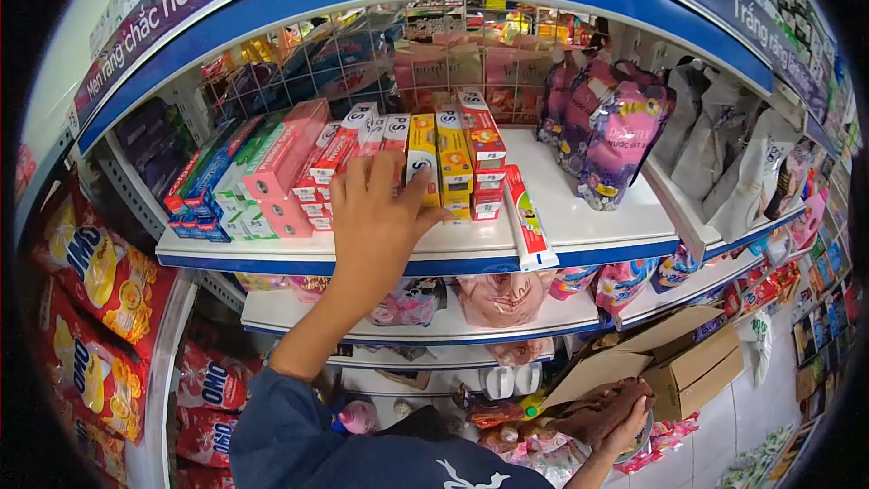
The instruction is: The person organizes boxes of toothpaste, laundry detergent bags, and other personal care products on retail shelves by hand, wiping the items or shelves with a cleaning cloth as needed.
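My left hand (376, 208) is raised in front of a row of toothpaste boxes on the upper shelf. Its fingers are bent and apart, with the tips overlapping red-and-white boxes (394, 131), and its thumb lies before the lower yellow boxes (455, 158). Part of the stacks is hidden behind the hand. Right of them, a loose red-and-white toothpaste tube (528, 217) lies with its end over the shelf's front edge. Low on the right, my right hand (625, 430) is closed on a crumpled brown cloth (597, 412).
Pink boxes (276, 177) and blue boxes (213, 181) are stacked to the left. Purple pouches (625, 131) stand on the white shelf (579, 217) at right. An opened cardboard box (697, 371) sits below, near the floor. Red OMO bags (100, 281) line the left side.
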Demonstrator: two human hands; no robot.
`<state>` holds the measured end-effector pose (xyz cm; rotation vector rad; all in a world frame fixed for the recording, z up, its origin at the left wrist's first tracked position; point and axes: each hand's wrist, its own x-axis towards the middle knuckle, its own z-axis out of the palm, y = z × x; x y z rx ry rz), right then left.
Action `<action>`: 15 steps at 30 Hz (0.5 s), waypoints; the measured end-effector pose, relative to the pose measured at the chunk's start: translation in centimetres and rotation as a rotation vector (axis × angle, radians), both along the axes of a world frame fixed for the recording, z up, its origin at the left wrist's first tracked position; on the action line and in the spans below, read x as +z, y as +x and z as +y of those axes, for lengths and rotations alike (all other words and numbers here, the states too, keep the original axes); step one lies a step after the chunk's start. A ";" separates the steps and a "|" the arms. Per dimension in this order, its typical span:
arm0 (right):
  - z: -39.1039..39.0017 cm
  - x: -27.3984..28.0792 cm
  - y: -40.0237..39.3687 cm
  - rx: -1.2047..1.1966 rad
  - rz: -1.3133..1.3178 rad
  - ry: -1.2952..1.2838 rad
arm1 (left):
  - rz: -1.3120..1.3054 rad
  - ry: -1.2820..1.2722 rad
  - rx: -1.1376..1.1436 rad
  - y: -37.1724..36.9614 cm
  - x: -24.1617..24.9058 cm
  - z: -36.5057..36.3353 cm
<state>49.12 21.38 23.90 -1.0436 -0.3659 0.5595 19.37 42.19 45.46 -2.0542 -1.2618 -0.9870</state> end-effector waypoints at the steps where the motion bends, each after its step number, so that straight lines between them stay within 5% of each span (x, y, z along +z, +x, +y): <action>1: 0.0 -0.6 0.5 -0.010 0.006 -0.007 | 0.011 -0.010 -0.001 0.0 0.0 0.1; 7: 1.3 0.6 0.8 -0.207 -0.184 -0.110 | 0.057 0.015 0.014 0.6 0.8 1.9; 10: -0.6 -1.9 5.3 0.119 -0.155 -0.021 | -0.085 0.025 -0.137 0.4 1.7 -0.1; 12: -1.1 -0.2 7.8 -0.136 -0.612 -0.202 | -0.194 0.137 -0.267 -0.8 3.4 -4.0; 15: -7.2 7.7 10.9 0.003 -0.670 -0.257 | -0.300 0.270 -0.447 -2.5 5.2 -7.7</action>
